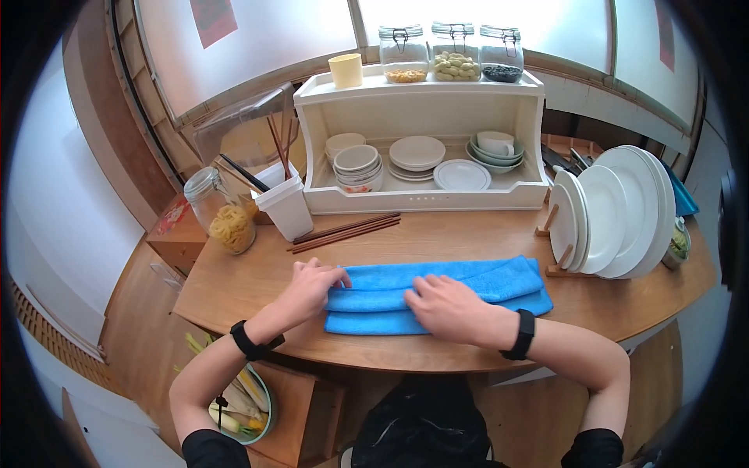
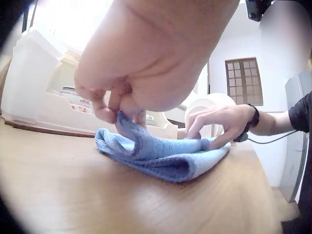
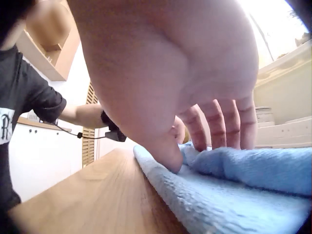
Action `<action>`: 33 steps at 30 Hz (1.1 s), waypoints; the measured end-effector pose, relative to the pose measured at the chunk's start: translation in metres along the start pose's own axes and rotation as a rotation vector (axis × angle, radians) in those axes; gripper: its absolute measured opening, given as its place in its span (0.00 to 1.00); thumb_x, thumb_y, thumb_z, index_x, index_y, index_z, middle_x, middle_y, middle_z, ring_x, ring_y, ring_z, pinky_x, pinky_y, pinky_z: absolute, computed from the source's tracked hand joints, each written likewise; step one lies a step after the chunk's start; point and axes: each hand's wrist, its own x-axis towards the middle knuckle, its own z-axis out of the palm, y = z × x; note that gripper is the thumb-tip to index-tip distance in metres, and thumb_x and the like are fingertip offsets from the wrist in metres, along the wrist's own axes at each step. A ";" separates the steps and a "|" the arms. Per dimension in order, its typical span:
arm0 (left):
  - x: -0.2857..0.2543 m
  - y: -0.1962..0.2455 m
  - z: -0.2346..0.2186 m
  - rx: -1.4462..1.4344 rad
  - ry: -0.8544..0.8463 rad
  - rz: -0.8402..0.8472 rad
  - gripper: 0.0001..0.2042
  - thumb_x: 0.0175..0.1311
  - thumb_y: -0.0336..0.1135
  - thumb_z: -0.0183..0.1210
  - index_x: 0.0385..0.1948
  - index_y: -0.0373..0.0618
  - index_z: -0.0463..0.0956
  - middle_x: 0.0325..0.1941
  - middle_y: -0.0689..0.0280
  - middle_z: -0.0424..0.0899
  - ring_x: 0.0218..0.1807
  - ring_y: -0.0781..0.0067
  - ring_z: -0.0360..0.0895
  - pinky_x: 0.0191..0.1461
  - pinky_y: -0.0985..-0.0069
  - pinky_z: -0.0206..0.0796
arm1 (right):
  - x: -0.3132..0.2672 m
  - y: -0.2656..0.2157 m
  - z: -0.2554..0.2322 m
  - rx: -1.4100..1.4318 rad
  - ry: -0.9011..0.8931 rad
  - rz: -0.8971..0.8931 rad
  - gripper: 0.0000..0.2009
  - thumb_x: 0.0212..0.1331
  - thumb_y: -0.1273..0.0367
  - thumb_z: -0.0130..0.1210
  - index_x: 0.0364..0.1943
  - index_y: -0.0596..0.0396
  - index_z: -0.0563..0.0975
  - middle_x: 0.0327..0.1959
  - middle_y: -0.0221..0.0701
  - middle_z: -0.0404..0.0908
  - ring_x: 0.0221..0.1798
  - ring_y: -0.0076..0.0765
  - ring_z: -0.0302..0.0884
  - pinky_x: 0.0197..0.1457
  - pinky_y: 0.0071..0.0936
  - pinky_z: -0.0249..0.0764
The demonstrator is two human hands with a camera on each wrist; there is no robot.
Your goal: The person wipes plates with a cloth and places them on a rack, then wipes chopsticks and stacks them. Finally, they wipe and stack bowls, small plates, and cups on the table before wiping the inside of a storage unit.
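In the head view, a bright blue, soft cloth towel [image 1: 374, 323], folded in long layers, lies near the middle of the front edge of a light brown wooden tabletop [image 1: 242, 288]. The person's left hand [image 1: 312, 285] is at the towel's left end; the right hand [image 1: 451, 309] bends over its middle. Dark brown wooden chopsticks [image 1: 347, 232] lie behind the towel; round white plates [image 1: 602, 226] stand upright toward the tabletop's right end.

In the left wrist view, the left hand pinches a raised corner of the towel, above its looped layers.

In the right wrist view, the right hand's thumb and spread fingers reach down to the towel's thick fold; whether they grip it cannot be told.
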 end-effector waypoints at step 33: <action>0.000 0.004 0.019 -0.181 -0.191 0.058 0.15 0.66 0.46 0.62 0.36 0.43 0.73 0.33 0.54 0.82 0.40 0.47 0.81 0.42 0.56 0.73 | 0.046 -0.027 0.038 0.107 -0.005 -0.016 0.10 0.63 0.68 0.52 0.45 0.57 0.73 0.41 0.39 0.78 0.43 0.45 0.81 0.42 0.42 0.78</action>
